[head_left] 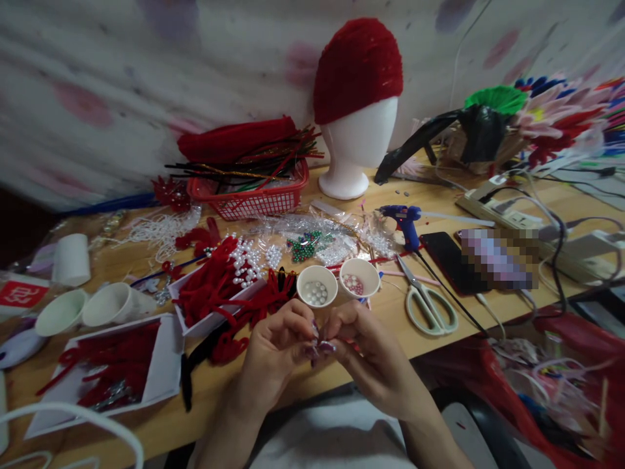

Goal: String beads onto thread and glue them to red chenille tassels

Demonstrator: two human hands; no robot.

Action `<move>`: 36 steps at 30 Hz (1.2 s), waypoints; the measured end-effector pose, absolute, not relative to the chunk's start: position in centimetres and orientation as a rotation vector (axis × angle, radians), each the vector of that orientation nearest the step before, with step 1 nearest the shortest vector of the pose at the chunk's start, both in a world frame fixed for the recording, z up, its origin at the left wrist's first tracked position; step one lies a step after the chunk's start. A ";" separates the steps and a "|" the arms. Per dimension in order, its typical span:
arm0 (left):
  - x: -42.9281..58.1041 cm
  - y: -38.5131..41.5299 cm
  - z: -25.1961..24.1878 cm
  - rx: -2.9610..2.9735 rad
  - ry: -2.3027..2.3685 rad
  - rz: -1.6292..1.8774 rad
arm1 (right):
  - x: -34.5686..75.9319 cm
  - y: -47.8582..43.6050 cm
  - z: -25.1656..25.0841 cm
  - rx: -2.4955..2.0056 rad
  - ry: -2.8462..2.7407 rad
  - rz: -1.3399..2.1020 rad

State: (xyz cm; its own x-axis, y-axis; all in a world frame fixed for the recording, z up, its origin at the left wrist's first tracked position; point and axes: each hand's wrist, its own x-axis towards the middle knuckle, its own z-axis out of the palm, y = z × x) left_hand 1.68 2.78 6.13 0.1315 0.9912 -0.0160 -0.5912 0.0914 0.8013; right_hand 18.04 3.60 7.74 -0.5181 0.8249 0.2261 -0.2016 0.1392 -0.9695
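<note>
My left hand (279, 345) and my right hand (366, 348) meet at the table's front edge, fingertips pinched together. Whatever lies between them is too small and too hidden to name. Just beyond the fingers stand a paper cup with white pearl beads (316, 286) and a paper cup with pink beads (359, 279). Red fuzzy pipe-cleaner pieces (266, 306) lie to the left of my left hand. Scissors with pale green handles (430, 306) rest to the right of my right hand.
A blue glue gun (406, 221) and phone (454, 262) lie at the right, near power strips (508, 215) and cables. Behind are a red basket (254, 198) and a white foam head (359, 143) in a red cap. An open white box (163, 365) stands left.
</note>
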 end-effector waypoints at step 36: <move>4.2 3.6 8.3 1.074 0.791 1.297 | 20.5 4.3 7.0 -0.372 -1.070 1.943</move>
